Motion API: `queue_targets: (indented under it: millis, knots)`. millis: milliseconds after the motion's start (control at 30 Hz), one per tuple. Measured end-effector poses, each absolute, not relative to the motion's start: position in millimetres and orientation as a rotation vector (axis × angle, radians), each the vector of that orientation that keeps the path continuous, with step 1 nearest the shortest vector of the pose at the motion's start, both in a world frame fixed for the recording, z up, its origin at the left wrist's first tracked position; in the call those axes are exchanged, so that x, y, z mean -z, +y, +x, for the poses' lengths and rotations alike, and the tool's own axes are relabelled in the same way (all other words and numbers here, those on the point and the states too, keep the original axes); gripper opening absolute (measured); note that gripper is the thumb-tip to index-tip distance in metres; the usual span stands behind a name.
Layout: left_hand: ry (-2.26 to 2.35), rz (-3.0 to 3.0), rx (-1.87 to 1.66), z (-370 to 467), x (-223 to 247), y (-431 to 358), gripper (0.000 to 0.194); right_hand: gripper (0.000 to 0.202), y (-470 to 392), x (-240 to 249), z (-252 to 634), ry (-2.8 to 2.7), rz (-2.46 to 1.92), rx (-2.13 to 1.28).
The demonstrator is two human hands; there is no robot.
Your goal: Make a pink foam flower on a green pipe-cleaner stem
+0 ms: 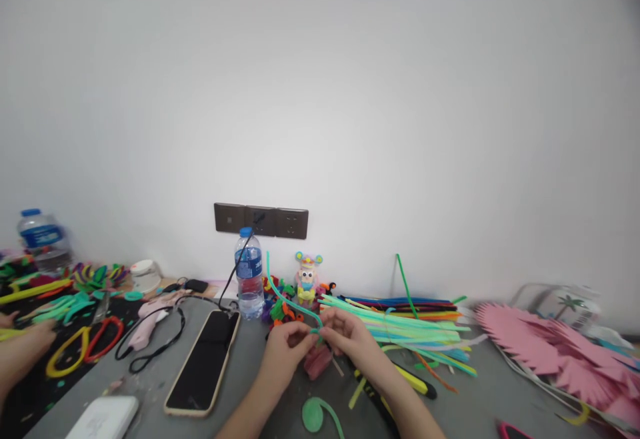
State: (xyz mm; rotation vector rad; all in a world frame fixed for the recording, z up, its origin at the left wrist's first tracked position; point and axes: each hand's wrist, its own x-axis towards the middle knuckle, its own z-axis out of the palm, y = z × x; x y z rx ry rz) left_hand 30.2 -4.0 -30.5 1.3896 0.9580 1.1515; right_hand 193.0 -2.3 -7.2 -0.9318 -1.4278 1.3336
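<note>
Both of my hands meet above the middle of the grey table, pinching a turquoise pipe cleaner (295,305). Its free end curves up and to the left, towards the water bottle. My left hand (287,350) has thumb and forefinger pressed together on it. From the other side my right hand (346,337) grips the same pipe cleaner near its lower end, fingertips almost touching those of the left. Just under the hands is a reddish-pink object (318,361), partly covered, whose kind I cannot tell. Nearer to me lies a green coiled pipe cleaner (313,415) with a loose tail.
A phone (204,363) on a cable, a water bottle (249,279) and a pink glue gun (145,325) are to the left, with scissors (85,345) beyond. Behind my hands stands a toy figure (307,277). Rightward are bundled pipe cleaners (405,325) and pink paper (525,342). Another person's hand (27,352) shows far left.
</note>
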Motion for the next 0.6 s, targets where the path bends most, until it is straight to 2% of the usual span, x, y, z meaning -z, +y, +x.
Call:
queue_targets:
  millis: [167,433,600]
  knots:
    - [0.945,1.456,-1.114,31.7,28.1,-7.8,0.023,0.041,-1.8,8.6,192.2,-1.494,-0.998,-1.306]
    - [1.067,1.798,-1.116,22.4,23.2,-5.7,0.009,0.038,-7.1,15.0,198.8,-1.589,-1.041,-1.467]
    - [1.002,1.605,-1.150,23.7,22.4,-6.4,0.005,0.035,-10.0,7.3,199.0,-1.589,-0.973,-1.486]
